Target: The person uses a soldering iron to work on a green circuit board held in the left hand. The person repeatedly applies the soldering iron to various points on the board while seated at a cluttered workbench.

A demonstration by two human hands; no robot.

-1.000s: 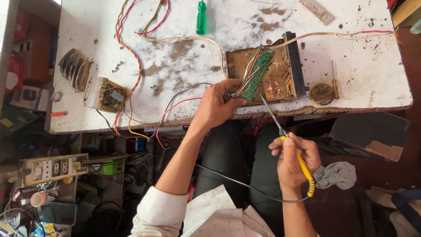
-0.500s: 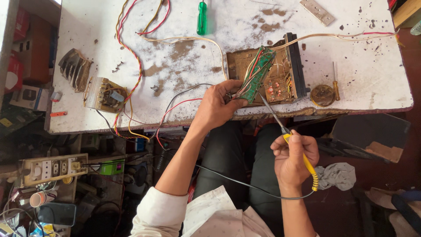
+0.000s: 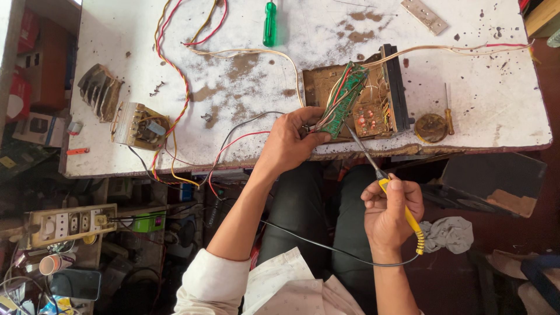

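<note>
Solder joint under iron tip unreadable; left hand pinches tilted green circuit board, right hand grips yellow-handled soldering iron.

Two hands: left hand, right hand. One soldering iron. One green board. Two screwdrivers: green far, yellow right. One transformer left. One heatsink. One power strip near left.

Red boxes on left shelf; dark phone screen bottom-left.
</note>
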